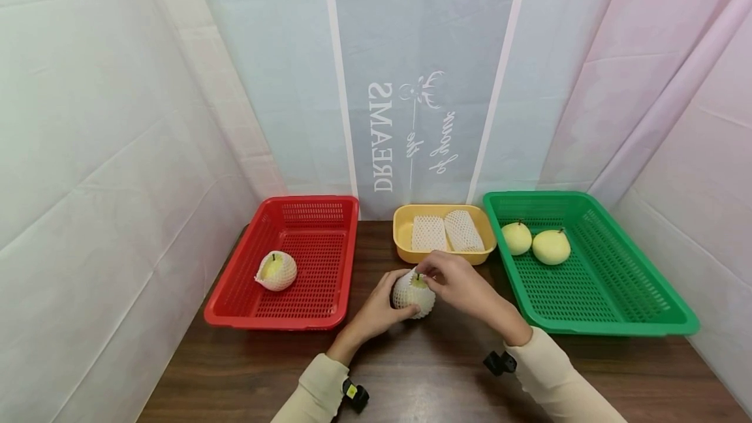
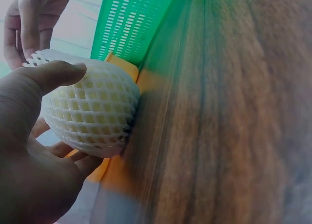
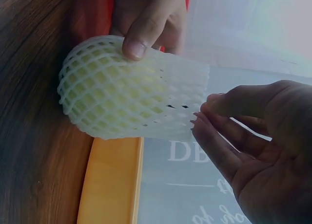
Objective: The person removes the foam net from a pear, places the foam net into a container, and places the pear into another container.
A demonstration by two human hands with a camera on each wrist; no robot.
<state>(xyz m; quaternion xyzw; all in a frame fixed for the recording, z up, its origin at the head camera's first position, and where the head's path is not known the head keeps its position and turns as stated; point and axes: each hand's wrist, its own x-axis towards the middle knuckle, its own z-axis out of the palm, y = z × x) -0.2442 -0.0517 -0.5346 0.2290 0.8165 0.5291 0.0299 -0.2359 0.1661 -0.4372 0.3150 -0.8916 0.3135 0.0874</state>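
Observation:
Just in front of the yellow tray, a pale yellow pear sits upright on the table inside a white foam net sleeve. My left hand grips the sleeved pear from the left, its thumb across the near side and fingers behind. At the top, my right hand pinches the open rim of the sleeve between thumb and fingers, close to the stem. In the right wrist view the sleeve stretches past the pear toward these fingertips.
The red basket on the left holds a sleeved pear. Two flat foam sleeves lie in the yellow tray at the back. Two bare pears rest in the green basket on the right. A curtain stands behind.

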